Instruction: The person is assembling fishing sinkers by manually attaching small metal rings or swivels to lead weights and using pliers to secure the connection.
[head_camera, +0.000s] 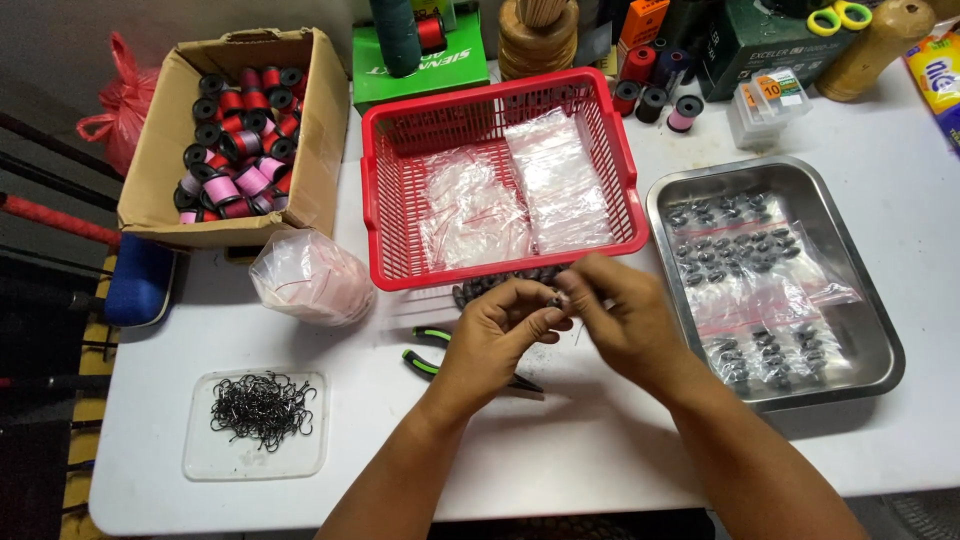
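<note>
My left hand (495, 335) and my right hand (625, 315) meet just in front of the red basket (385, 215), fingertips pinched together on a small dark sinker (553, 297). A pile of similar dark sinkers (490, 284) lies on the white table right behind my left hand. Under my left hand lie pliers with green and black handles (425, 348). The basket holds clear plastic bags (560, 185) with red seal lines.
A steel tray (880, 330) with bagged sinkers sits at the right. At front left, a clear lid (200, 455) holds black hooks. Behind it are a bundle of clear bags (310, 275) and a cardboard box (160, 160) of thread spools. Spools, boxes and scissors line the back.
</note>
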